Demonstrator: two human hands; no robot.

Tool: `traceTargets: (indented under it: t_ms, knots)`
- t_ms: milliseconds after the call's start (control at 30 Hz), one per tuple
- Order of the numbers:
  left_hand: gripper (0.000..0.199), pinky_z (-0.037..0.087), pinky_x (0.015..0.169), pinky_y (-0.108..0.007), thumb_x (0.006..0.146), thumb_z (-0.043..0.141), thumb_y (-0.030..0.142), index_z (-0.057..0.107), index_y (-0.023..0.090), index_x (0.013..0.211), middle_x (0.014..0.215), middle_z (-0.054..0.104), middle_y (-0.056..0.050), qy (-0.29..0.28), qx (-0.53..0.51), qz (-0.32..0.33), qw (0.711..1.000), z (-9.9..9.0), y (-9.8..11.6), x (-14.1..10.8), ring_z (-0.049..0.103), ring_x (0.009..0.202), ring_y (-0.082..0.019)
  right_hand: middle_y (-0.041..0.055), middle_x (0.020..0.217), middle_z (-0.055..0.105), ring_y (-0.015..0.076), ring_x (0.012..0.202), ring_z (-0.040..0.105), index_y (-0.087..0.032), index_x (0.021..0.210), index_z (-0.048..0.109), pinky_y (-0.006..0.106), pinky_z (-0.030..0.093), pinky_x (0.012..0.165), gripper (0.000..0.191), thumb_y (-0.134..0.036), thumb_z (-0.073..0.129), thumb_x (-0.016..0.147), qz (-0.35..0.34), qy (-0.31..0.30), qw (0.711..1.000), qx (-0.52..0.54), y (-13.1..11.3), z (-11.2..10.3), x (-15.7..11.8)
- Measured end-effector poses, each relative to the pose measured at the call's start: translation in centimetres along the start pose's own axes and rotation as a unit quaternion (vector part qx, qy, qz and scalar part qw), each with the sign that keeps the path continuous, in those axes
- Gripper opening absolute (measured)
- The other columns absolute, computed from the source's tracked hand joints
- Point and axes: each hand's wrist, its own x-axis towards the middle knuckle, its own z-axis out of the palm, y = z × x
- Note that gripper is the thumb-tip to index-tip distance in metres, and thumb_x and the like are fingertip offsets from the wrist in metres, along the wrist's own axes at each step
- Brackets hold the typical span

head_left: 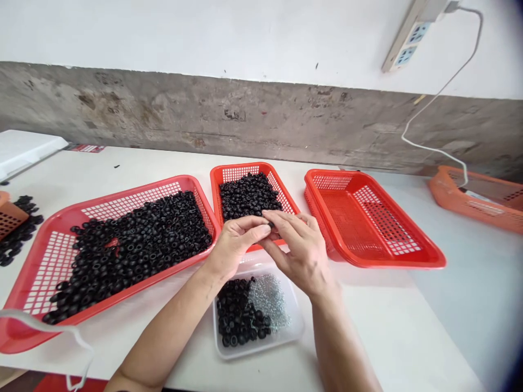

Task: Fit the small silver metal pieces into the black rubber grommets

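Note:
My left hand (239, 239) and my right hand (300, 247) meet in the middle of the view, fingertips pressed together. Between them is a small black part (270, 224), mostly covered by the fingers; the thumb and forefinger of each hand pinch it. Just below my hands stands a clear plastic tub (261, 351), with black round parts (235, 321) on its left side and small shiny silvery pieces (269, 299) on its right. Beyond my fingers is a small red basket (216, 188) of black ring-like parts (249, 193).
A large red basket (44, 245) of black parts lies at left. Stacked red baskets (379, 218) stand right. An orange basket (478, 201) sits far right, a white cable (433, 147) hanging into it. More black parts (20, 228) lie at the left edge by an orange container (10, 212).

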Motion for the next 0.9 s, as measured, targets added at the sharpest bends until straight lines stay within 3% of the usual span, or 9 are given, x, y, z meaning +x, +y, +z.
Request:
traceTargets:
  t_ms: [333, 533, 900]
  knots:
    - [0.013, 0.056, 0.084, -0.029, 0.082, 0.076, 0.029, 0.082, 0.019, 0.087, 0.082, 0.078, -0.003, -0.037, -0.003, 0.013, 0.999, 0.1, -0.5, -0.1, 0.072, 0.081, -0.018, 0.0063, 0.109, 0.079, 0.0191, 0.09, 0.074, -0.021, 0.12, 0.064, 0.04, 0.04, 0.095, 0.022, -0.024, 0.063, 0.099, -0.039, 0.045, 0.996, -0.062, -0.1, 0.5, 0.1]
    - [0.024, 0.054, 0.088, -0.031, 0.082, 0.078, 0.038, 0.082, 0.019, 0.097, 0.089, 0.078, -0.005, -0.079, 0.034, -0.031, 0.996, -0.8, -0.1, 0.2, 0.071, 0.085, -0.019, 0.0052, 0.105, 0.079, 0.0191, 0.084, 0.073, -0.021, 0.117, 0.066, 0.042, 0.039, 0.098, 0.02, -0.028, 0.064, 0.098, -0.022, 0.043, 0.996, -0.079, 0.2, 0.1, -0.1]
    - [0.021, 0.052, 0.083, -0.027, 0.08, 0.08, 0.037, 0.083, 0.02, 0.091, 0.082, 0.076, -0.003, -0.029, 0.045, 0.01, 0.999, -0.1, -0.6, 0.1, 0.065, 0.081, -0.016, 0.0043, 0.092, 0.079, 0.0166, 0.078, 0.073, -0.016, 0.12, 0.061, 0.038, 0.043, 0.095, 0.023, -0.012, 0.054, 0.098, -0.073, 0.023, 0.993, -0.095, 1.0, 0.6, -0.1]
